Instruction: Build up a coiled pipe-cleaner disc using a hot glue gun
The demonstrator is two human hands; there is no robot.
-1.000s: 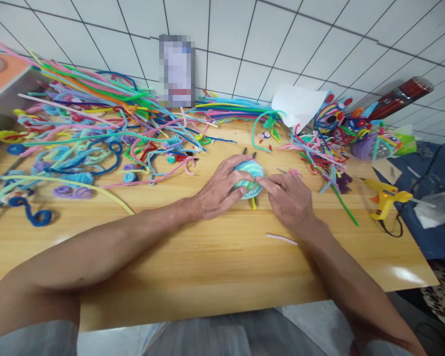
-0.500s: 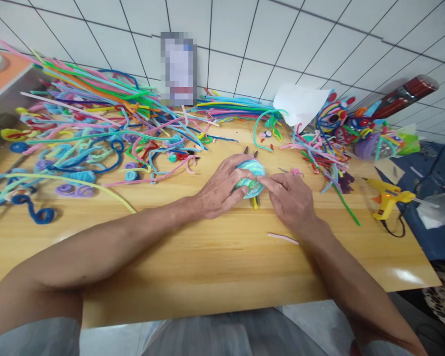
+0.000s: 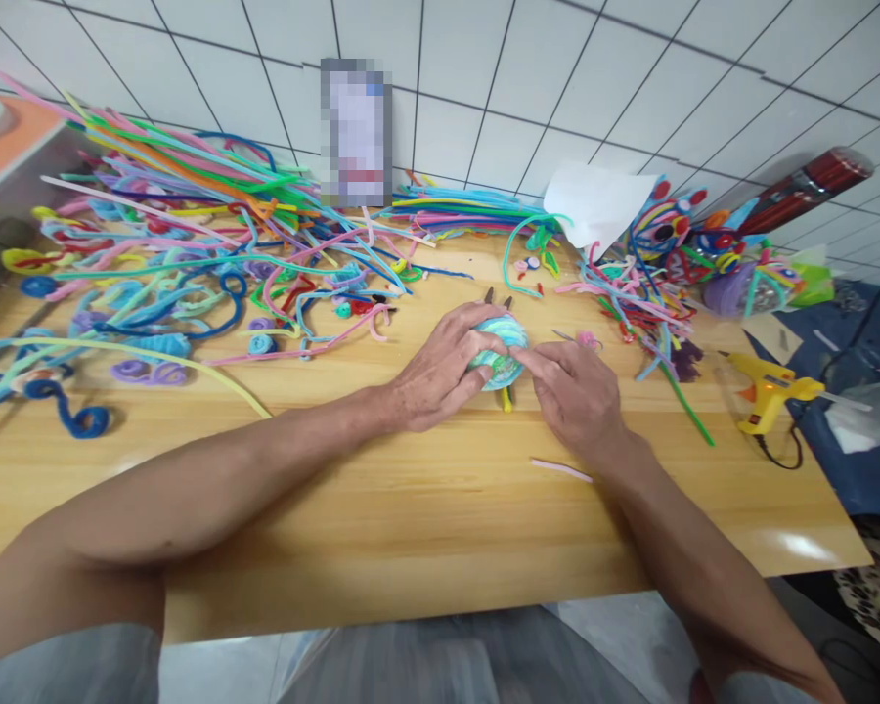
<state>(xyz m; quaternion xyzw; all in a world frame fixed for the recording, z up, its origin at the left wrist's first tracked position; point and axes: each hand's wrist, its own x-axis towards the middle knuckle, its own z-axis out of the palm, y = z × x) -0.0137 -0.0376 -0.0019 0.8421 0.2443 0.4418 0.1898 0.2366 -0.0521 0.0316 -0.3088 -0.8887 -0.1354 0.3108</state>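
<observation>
A round coil of turquoise and green pipe cleaner (image 3: 500, 374) lies in the middle of the table under both hands. My left hand (image 3: 449, 370) is curled over its left side, holding it. At its right edge the fingertips of my right hand (image 3: 576, 391) press together against the coil; what they pinch is too small to tell. Dark tips and a yellow handle end of a pair of pliers (image 3: 507, 399) poke out from beneath the coil. Below my right hand rests a short pale pink pipe cleaner piece (image 3: 561, 470).
Tangled pipe cleaners (image 3: 154, 264) spread over the left side, and a straight bundle (image 3: 469, 213) lies along the wall. A yellow glue gun (image 3: 771, 391) sits at the right edge. White paper (image 3: 597, 203) and finished colourful figures (image 3: 664, 220) stand at the back right.
Both hands stay on the coil in nearly the same pose. The view has shifted very slightly; nothing else has visibly moved.
</observation>
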